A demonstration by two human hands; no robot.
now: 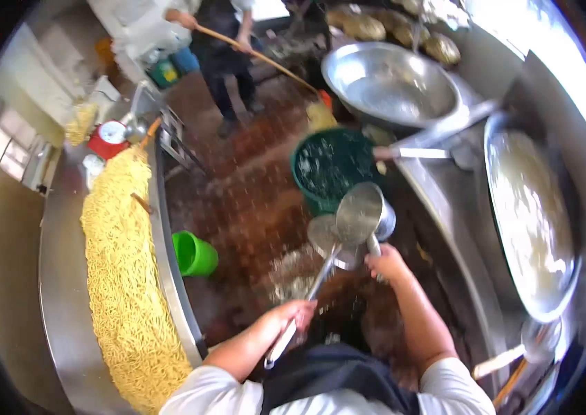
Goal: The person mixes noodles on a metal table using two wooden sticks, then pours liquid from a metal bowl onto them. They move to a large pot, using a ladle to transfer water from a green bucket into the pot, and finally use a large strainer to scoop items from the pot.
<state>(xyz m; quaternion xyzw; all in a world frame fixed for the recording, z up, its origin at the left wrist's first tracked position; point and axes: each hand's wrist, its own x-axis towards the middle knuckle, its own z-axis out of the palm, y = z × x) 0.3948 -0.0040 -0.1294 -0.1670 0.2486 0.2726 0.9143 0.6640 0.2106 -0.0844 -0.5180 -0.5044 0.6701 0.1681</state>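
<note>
Left hand (291,319) is closed on the long handle of a steel ladle (321,238). Right hand (386,264) grips a steel dipper pot (361,211) by its handle. Both utensils are above the wet floor (251,207), beside the green bucket (314,200). They are judged rigid, light when empty and likely slippery, so best gripped mid-handle.

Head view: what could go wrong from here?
1. The round steel pot in the right hand and the long-handled steel ladle in the left hand sit at the edge of the green plastic bucket, so a pour could miss.
2. The brown floor looks wet: slip risk, also for the person sweeping.
</note>
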